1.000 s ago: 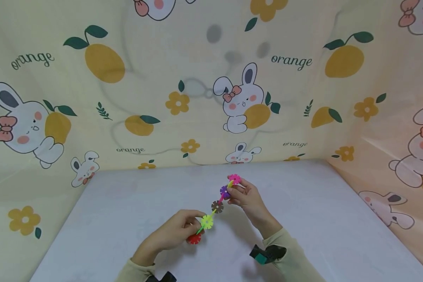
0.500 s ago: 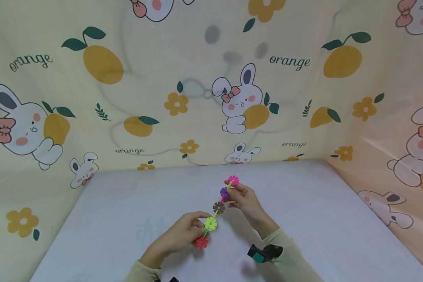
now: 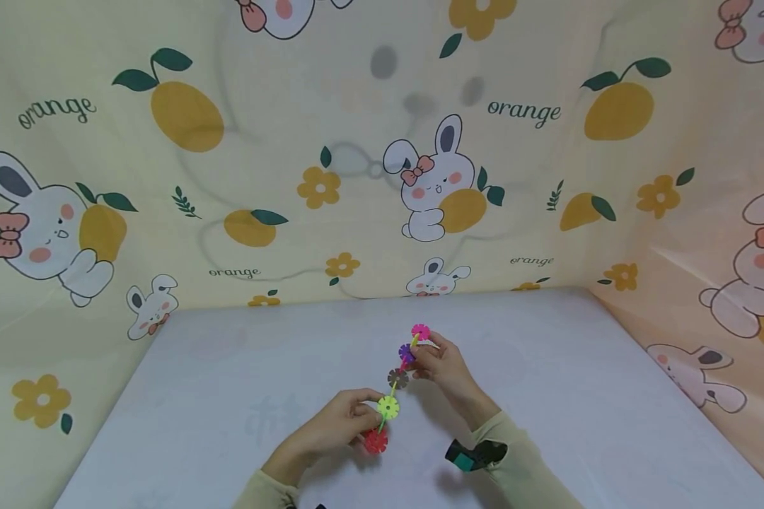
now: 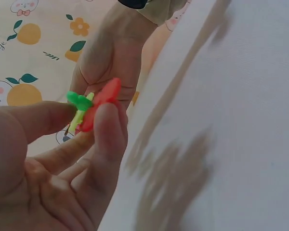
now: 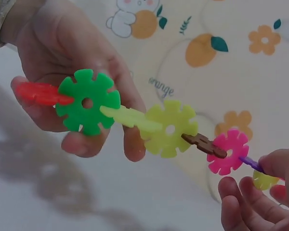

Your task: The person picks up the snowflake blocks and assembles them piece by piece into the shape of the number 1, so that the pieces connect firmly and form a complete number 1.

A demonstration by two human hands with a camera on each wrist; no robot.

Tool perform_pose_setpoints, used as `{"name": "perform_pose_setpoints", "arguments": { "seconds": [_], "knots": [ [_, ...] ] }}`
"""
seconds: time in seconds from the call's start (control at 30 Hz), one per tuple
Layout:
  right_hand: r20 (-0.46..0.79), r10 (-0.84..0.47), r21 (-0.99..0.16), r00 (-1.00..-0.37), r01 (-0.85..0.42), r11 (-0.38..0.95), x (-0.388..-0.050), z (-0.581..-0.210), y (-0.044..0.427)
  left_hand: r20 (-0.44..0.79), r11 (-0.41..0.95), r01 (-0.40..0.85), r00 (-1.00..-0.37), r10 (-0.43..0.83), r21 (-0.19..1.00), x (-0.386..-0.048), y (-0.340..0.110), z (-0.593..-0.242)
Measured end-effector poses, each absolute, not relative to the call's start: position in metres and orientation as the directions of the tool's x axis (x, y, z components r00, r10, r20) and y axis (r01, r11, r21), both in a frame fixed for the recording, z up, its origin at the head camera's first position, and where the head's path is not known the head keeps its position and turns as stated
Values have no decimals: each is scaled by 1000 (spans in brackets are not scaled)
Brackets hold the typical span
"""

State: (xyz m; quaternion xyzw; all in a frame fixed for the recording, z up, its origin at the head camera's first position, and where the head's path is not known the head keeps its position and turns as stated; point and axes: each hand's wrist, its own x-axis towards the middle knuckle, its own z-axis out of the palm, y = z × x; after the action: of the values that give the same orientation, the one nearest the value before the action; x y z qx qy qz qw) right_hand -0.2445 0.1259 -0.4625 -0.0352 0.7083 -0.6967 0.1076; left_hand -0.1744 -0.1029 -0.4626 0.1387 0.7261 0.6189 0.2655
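A chain of interlocking notched plastic discs slants between my two hands, above the white table. At its near end is a red disc, followed by a green disc and yellow discs. A brown disc sits mid-chain; purple and pink discs lie toward the far end. My left hand holds the near end, its fingers around the red and green discs. My right hand pinches the chain by the purple disc; in the right wrist view its fingers partly cover the far discs.
A printed cloth with rabbits and oranges hangs behind the table and along both sides. Dark straps sit at my wrists, the right one plainly seen. Shadows of the hands fall on the table.
My left hand has moved right and slightly down with the near end of the chain. The right hand has drifted slightly down. The chain now stands steeper in the head view.
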Motion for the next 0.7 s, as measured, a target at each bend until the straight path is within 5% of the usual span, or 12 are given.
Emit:
{"name": "perform_pose_setpoints", "arguments": {
  "seconds": [0.7],
  "knots": [
    [-56,-367,-993,-928,13,116,-244,-484,118,-304,140,-276,-759,576,951,-173,-105,-471]
  ]
}}
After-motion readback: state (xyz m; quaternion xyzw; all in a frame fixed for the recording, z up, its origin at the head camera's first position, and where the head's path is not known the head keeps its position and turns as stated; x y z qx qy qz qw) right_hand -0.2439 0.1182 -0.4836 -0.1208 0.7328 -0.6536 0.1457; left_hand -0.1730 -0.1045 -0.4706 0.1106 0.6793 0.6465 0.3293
